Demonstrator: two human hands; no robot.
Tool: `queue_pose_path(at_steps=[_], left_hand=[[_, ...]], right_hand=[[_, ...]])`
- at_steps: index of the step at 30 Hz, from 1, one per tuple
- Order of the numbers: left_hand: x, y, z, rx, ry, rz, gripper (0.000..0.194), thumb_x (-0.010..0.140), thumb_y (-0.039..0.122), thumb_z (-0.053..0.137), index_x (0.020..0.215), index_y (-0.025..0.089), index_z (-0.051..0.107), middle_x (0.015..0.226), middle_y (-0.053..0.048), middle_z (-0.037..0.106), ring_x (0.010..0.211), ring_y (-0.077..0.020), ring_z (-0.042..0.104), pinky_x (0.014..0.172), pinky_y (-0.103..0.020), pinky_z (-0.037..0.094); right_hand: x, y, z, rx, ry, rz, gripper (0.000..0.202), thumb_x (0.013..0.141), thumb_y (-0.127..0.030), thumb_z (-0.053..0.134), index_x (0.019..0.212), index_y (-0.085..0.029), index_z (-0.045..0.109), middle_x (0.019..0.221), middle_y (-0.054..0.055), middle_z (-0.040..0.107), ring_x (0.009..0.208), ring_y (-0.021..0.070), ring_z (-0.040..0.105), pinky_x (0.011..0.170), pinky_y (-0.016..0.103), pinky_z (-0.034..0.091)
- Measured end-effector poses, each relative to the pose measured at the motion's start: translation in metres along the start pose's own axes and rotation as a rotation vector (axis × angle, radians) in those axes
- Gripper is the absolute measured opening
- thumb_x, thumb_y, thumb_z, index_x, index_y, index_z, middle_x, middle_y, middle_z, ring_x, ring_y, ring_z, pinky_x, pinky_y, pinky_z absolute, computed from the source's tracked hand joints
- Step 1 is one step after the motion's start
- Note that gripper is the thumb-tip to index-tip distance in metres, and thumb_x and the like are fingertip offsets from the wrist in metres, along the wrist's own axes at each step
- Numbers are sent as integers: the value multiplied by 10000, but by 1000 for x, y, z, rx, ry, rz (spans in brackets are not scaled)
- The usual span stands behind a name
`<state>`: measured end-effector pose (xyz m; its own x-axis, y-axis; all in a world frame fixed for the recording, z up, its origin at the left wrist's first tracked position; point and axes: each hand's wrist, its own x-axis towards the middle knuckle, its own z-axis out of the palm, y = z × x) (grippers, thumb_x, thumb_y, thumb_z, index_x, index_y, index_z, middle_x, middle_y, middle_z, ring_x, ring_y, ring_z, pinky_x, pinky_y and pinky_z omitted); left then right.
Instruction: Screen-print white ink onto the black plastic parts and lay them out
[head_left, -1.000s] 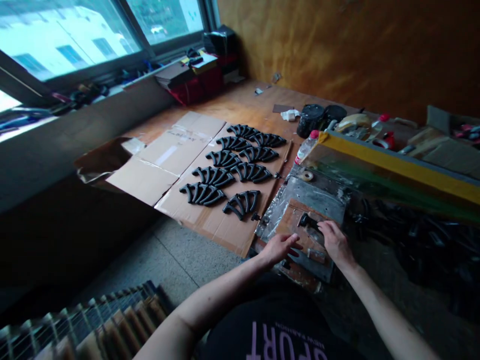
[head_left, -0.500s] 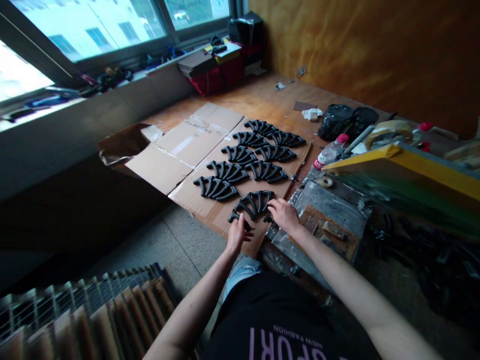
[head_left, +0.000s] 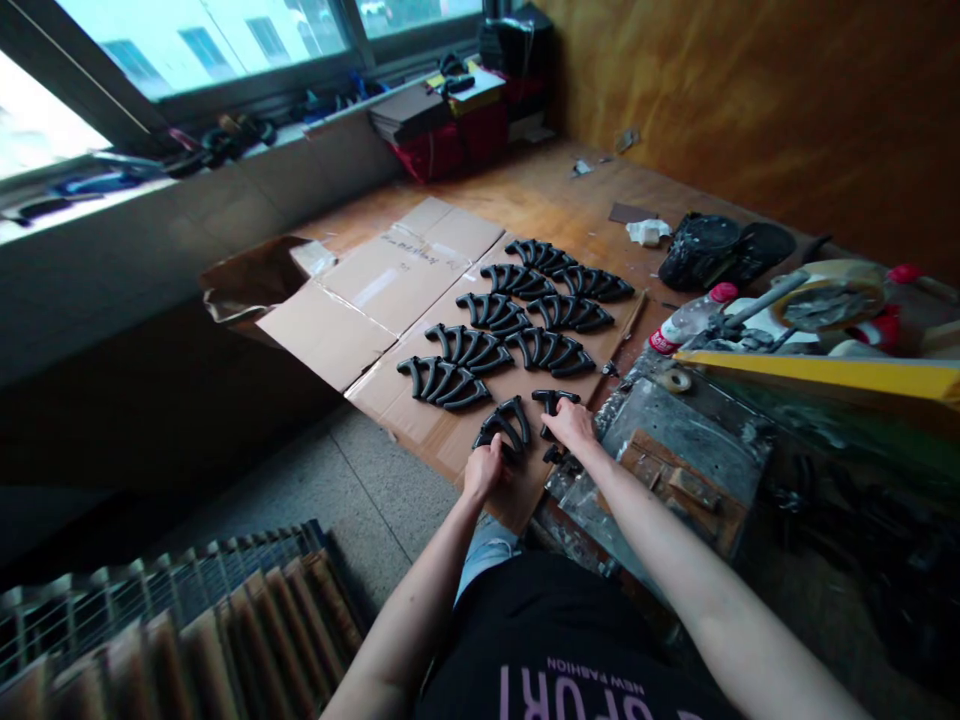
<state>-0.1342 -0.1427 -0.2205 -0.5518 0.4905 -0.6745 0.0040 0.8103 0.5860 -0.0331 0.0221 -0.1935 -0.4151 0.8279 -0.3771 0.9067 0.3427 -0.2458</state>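
Observation:
Near the front edge of the cardboard sheet (head_left: 420,420), my left hand (head_left: 486,468) is closed on a small nested group of black curved handle-like pieces (head_left: 514,420). Just to the right, my right hand (head_left: 571,425) has its fingers closed around a black T-shaped piece (head_left: 549,400) that stands apart from that group. A small black part (head_left: 553,455) lies below the right hand. Beyond both hands, several fanned rows of the same black pieces (head_left: 457,348) lie in two columns on the cardboard.
To the right are a metal plate (head_left: 637,410) with wooden blocks, a tape roll (head_left: 675,380), a red-capped bottle (head_left: 694,315) and a yellow-edged board (head_left: 825,372). Black containers (head_left: 701,245) stand behind. A rack of boards (head_left: 247,620) stands at lower left.
The front fan of pieces has been split: the left hand has closed on the left part, and the right hand has a piece drawn apart to the right. The view has shifted slightly.

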Motion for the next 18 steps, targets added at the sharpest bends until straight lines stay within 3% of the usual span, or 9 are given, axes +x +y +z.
queue_pose_path(at_steps=[5,11,15,18], left_hand=[[16,20,8,-37,-100,31,651,939,578,179,756,161,643,701,-146,727,577,-211,678,586,-294,532],[45,64,5,27,-179,76,572,938,525,274,737,138,645,684,-154,721,531,-215,660,541,-292,512],[60,80,-8,75,-146,89,510,928,515,333,796,132,643,669,-129,717,547,-204,666,568,-280,509],[57,82,-15,98,-105,116,467,929,526,341,886,151,615,720,-103,728,575,-186,676,584,-265,507]], right_hand=[[3,0,-1,-20,-7,14,400,815,-457,568,1050,-144,648,989,164,709,980,283,667,834,346,480],[17,13,-7,18,30,122,417,845,-496,564,1057,-143,635,997,161,710,999,275,665,835,338,483],[26,10,-7,79,19,149,439,851,-510,571,1077,-137,627,1030,157,706,1010,267,659,851,333,478],[26,3,-5,148,20,161,483,850,-490,588,1149,-110,596,1086,172,685,1058,267,636,892,335,464]])
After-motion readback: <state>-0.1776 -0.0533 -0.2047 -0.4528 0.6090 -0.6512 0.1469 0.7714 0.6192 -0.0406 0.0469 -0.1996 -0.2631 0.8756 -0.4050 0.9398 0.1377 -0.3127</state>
